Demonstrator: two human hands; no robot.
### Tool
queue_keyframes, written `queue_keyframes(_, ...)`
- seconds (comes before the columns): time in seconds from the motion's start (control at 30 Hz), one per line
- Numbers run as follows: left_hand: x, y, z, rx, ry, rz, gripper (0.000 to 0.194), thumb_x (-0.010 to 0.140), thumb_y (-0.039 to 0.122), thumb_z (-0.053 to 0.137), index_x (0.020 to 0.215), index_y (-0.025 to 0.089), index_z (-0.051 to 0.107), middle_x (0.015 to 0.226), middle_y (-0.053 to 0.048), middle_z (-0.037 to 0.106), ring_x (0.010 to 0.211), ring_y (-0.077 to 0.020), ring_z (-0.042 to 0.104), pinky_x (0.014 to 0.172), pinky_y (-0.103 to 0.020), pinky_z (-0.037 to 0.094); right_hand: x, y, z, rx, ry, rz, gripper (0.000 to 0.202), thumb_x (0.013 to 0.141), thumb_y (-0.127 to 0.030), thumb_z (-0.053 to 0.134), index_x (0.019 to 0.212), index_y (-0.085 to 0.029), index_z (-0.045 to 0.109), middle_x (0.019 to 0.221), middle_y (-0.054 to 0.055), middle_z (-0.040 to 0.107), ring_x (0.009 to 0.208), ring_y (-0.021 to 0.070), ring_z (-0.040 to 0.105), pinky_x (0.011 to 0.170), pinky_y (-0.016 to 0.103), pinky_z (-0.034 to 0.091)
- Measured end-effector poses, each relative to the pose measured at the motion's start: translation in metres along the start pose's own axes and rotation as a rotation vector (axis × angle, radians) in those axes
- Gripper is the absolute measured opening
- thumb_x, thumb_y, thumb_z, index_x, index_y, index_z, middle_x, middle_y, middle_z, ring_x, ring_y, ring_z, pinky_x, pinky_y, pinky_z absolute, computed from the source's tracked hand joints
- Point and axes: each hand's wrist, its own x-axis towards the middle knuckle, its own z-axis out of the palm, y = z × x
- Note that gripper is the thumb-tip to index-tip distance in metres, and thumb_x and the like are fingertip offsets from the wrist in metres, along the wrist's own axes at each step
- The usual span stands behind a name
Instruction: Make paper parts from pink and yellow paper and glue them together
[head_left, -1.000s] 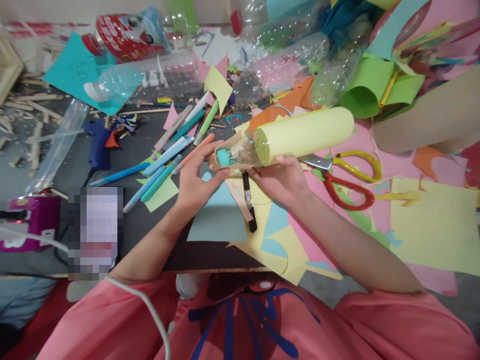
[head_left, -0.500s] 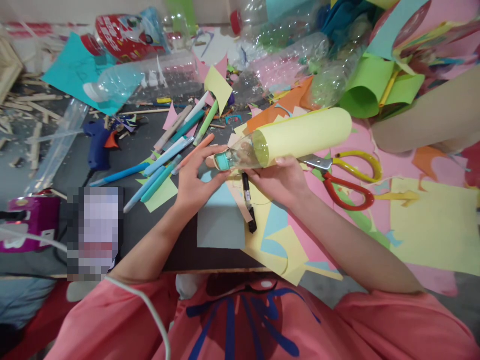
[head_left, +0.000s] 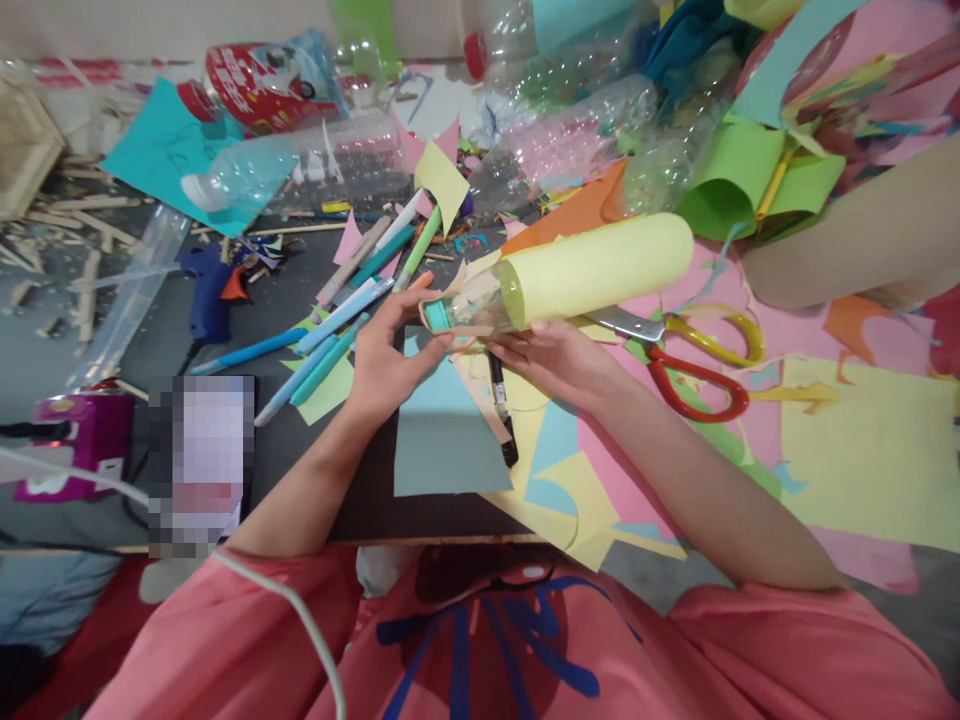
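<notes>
A clear plastic bottle (head_left: 480,300) lies nearly level between my hands, its teal cap (head_left: 437,314) pointing left. Pale yellow paper (head_left: 604,270) is wrapped round its body. My left hand (head_left: 394,350) grips the cap end, thumb below and fingers above, together with a strip of peach paper around the neck. Under the bottle, my right hand (head_left: 559,360) supports the near edge of the yellow paper with its fingers. Below the bottle are a black marker (head_left: 498,385) and a grey-blue sheet (head_left: 446,440). Scissors (head_left: 697,385) with red and yellow handles lie right of my right hand.
Several markers (head_left: 330,335), a blue glue gun (head_left: 210,290) and a phone (head_left: 214,450) are on the left. Clear bottles (head_left: 570,130) and a red-labelled bottle (head_left: 262,85) lie at the back. Another person's arm (head_left: 855,230) reaches in from the right, near green paper rolls (head_left: 727,180).
The wrapped bottle has shifted slightly left, and my right hand has moved a little left beneath it. The grey-blue sheet's right edge has moved right.
</notes>
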Motion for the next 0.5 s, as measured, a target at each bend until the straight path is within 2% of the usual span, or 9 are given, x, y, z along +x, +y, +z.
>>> queue_keyframes(0.07,0.001,-0.003,-0.001,0.003,0.018,0.025,0.040,0.082,0.037,0.073,0.117,0.022,0.061,0.132,-0.012,0.065,0.118,-0.0273,0.066,0.101,-0.044,0.055,-0.006,-0.010,-0.003,-0.116,-0.067,0.097,0.027,0.071,-0.039,0.075,0.091,-0.021,0.075,0.109,0.008,0.078,0.114,0.0224,0.069,0.107,0.040,0.051)
queue_keyframes(0.13,0.002,-0.003,-0.001,0.012,0.024,0.037,0.039,0.082,0.037,0.073,0.116,0.022,0.061,0.131,-0.013,0.065,0.117,-0.0275,0.067,0.101,-0.044,0.055,-0.014,-0.022,-0.006,-0.237,-0.094,0.140,0.031,0.071,-0.039,0.079,0.095,-0.018,0.076,0.105,0.010,0.079,0.103,0.0219,0.073,0.095,0.037,0.058)
queue_keyframes(0.2,0.001,0.000,-0.002,0.018,0.004,0.017,0.039,0.082,0.037,0.073,0.116,0.022,0.062,0.132,-0.013,0.065,0.119,-0.0284,0.066,0.102,-0.044,0.054,-0.022,-0.035,-0.006,-0.388,-0.170,0.174,0.030,0.073,-0.042,0.080,0.091,-0.018,0.077,0.094,0.008,0.080,0.087,0.0200,0.076,0.080,0.033,0.061)
queue_keyframes(0.27,0.001,0.004,-0.002,0.025,-0.027,-0.016,0.038,0.081,0.037,0.073,0.115,0.022,0.063,0.132,-0.013,0.065,0.125,-0.0295,0.062,0.104,-0.045,0.052,-0.029,-0.046,-0.003,-0.557,-0.278,0.137,0.030,0.076,-0.048,0.077,0.078,-0.017,0.075,0.079,0.006,0.077,0.068,0.0171,0.073,0.065,0.030,0.059)
queue_keyframes(0.3,0.001,0.005,-0.003,0.031,-0.040,-0.027,0.037,0.081,0.036,0.074,0.114,0.022,0.064,0.132,-0.014,0.066,0.128,-0.0301,0.060,0.106,-0.045,0.051,-0.031,-0.051,-0.001,-0.643,-0.273,0.044,0.033,0.078,-0.050,0.074,0.072,-0.018,0.072,0.070,0.004,0.074,0.060,0.0156,0.069,0.059,0.030,0.057)
queue_keyframes(0.37,0.000,0.007,-0.003,0.048,-0.053,-0.028,0.037,0.080,0.035,0.074,0.114,0.022,0.065,0.132,-0.015,0.066,0.132,-0.0315,0.057,0.109,-0.047,0.048,-0.031,-0.058,0.007,-0.836,-0.122,-0.252,0.034,0.083,-0.052,0.069,0.069,-0.020,0.069,0.065,0.002,0.069,0.061,0.0159,0.065,0.061,0.032,0.055)
queue_keyframes(0.43,0.000,0.007,-0.003,0.064,-0.056,-0.019,0.038,0.080,0.036,0.075,0.114,0.022,0.065,0.135,-0.016,0.064,0.134,-0.0332,0.055,0.109,-0.050,0.048,-0.026,-0.062,0.016,-1.079,0.055,-0.521,0.025,0.085,-0.047,0.068,0.085,-0.023,0.071,0.084,0.004,0.073,0.084,0.0220,0.068,0.079,0.040,0.056)
queue_keyframes(0.47,0.000,0.007,-0.003,0.068,-0.059,-0.012,0.038,0.080,0.038,0.075,0.113,0.022,0.065,0.136,-0.016,0.063,0.134,-0.0338,0.055,0.108,-0.050,0.049,-0.022,-0.062,0.019,-1.209,0.072,-0.600,0.026,0.083,-0.046,0.071,0.098,-0.024,0.071,0.100,0.005,0.074,0.100,0.0262,0.067,0.090,0.045,0.054)
queue_keyframes(0.5,0.000,0.007,-0.002,0.071,-0.064,-0.003,0.038,0.080,0.039,0.075,0.112,0.022,0.065,0.136,-0.016,0.063,0.134,-0.0341,0.055,0.107,-0.051,0.050,-0.018,-0.062,0.022,-1.326,0.050,-0.647,0.037,0.080,-0.045,0.073,0.111,-0.026,0.068,0.115,0.006,0.071,0.113,0.0300,0.063,0.098,0.050,0.049)
